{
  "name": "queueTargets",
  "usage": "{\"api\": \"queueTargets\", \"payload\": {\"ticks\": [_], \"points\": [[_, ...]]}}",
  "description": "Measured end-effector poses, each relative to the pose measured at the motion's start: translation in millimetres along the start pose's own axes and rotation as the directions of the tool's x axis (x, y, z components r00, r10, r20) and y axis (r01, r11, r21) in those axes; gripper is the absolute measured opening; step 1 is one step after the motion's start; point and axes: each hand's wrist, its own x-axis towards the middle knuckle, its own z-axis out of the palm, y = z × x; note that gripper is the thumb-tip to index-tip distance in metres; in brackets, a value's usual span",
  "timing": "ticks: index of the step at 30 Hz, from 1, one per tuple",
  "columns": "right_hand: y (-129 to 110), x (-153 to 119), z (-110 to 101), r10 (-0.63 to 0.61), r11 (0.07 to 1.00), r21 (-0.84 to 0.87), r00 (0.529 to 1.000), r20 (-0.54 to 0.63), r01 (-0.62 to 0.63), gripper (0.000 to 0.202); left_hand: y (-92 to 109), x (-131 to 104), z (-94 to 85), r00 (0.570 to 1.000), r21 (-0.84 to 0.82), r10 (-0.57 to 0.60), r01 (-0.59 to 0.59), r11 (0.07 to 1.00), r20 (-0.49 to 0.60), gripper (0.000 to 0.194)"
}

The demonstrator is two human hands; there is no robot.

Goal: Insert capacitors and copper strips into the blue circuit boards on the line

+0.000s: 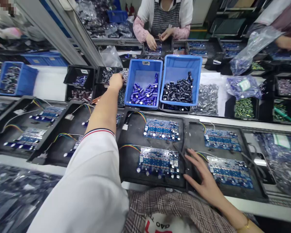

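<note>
My left hand [116, 81] reaches far forward into a black bin of small silvery components [107, 75], left of a blue bin [145, 66] holding blue capacitors. Its fingertips are too small and hidden to read. My right hand [201, 176] rests with spread fingers on the rim between two black trays, holding nothing. In the middle tray [128, 161] lie two blue circuit boards, an upper one [162, 129] and a lower one [158, 161], with coloured wires at their left. The tray on the right also holds two boards, the lower one [229, 171] beside my right hand.
A second blue bin [183, 63] contains black capacitors. More black trays [4, 147] with boards line the left. Small bins of green parts [244, 108] and plastic bags [244, 86] are at the right. Across the bench, a person's hands [151, 42] work over a tray.
</note>
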Motion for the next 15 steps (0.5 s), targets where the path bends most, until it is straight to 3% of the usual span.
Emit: {"api": "queueTargets", "payload": {"ticks": [7, 12, 15], "points": [[-48.4, 40.5, 62.0, -0.124, 0.984, 0.139, 0.99, 0.068, 0.114, 0.062, -2.8, 7.6, 1.6, 1.0, 0.046, -0.021, 0.021, 0.999, 0.0, 0.041], [-77.8, 69.1, 109.7, -0.146, 0.949, 0.285, 0.989, 0.007, 0.138, 0.066, -3.0, 4.4, -4.4, 0.999, 0.059, 0.004, -0.007, 0.998, 0.042, 0.041], [-94.0, 83.3, 136.4, -0.155, 0.921, 0.359, 0.988, -0.009, 0.148, 0.065, 1.5, -7.0, -6.0, 0.998, 0.063, 0.036, -0.039, 0.997, 0.046, 0.053]]}}
